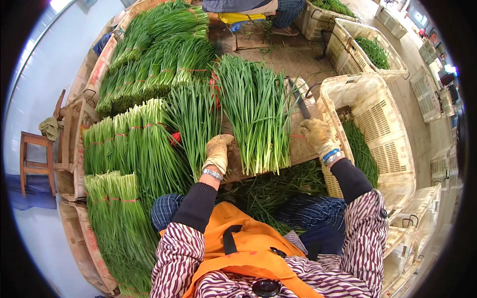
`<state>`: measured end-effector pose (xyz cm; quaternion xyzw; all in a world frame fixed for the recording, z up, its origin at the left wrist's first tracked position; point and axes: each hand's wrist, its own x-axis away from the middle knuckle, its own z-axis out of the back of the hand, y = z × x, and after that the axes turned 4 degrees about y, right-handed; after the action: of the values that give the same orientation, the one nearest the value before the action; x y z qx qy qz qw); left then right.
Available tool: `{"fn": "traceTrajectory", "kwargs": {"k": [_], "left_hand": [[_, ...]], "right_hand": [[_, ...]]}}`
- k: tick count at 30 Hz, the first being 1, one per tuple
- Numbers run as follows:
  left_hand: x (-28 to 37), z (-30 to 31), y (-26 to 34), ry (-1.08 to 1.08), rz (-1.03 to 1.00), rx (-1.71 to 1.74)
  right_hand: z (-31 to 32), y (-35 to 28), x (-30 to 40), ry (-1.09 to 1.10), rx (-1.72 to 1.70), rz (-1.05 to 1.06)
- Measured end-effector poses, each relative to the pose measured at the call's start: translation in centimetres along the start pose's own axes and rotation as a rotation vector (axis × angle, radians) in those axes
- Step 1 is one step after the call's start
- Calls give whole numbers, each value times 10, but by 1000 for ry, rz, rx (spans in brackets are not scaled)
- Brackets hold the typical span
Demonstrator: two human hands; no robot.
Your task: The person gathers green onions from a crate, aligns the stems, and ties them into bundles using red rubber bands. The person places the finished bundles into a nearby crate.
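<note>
A loose bundle of garlic chives (257, 119) lies on a wooden board (309, 151), its pale cut ends towards me. My left hand (218, 151), in a stained glove, is curled at the board's left side, between this bundle and more chives (195, 123); whether it holds anything is hidden. My gloved right hand (317, 134) is to the right of the bundle, at the near end of a long dark blade (299, 98). Its grip on the blade's handle cannot be made out. A thin red tie (297, 136) shows beside the right fingers.
Banded chive bundles (126, 138) are stacked on the left. A plastic crate (387, 138) with loose greens stands close on the right, with more crates (367, 46) beyond. Leaf scraps (283, 186) lie below the board. Another person's leg (288, 15) and a low stool (248, 41) are ahead.
</note>
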<state>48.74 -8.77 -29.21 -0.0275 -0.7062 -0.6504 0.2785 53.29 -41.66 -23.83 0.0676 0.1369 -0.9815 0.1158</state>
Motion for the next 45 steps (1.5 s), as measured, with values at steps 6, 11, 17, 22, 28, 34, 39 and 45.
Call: {"fn": "traceTrajectory", "kwargs": {"k": [6, 11, 17, 22, 28, 34, 39, 45], "left_hand": [[9, -10, 13, -58, -162, -248], [17, -16, 22, -40, -123, -328], [10, -17, 14, 11, -71, -212], [14, -18, 17, -13, -54, -171], [11, -16, 16, -11, -53, -276], [13, -15, 18, -11, -64, -277], [13, -16, 16, -26, -63, -239], [17, -19, 25, -27, -34, -241]], "right_hand": [[24, -83, 24, 50, -480, 91], [17, -100, 23, -174, -148, 82], [17, -121, 13, -293, -24, 57], [-2, -111, 11, -264, -19, 28], [-6, -100, 4, -60, -334, -170], [-8, -85, -4, -62, -586, -284], [-1, -94, -7, 89, -209, 48], [-13, -98, -19, 262, -48, 218]]}}
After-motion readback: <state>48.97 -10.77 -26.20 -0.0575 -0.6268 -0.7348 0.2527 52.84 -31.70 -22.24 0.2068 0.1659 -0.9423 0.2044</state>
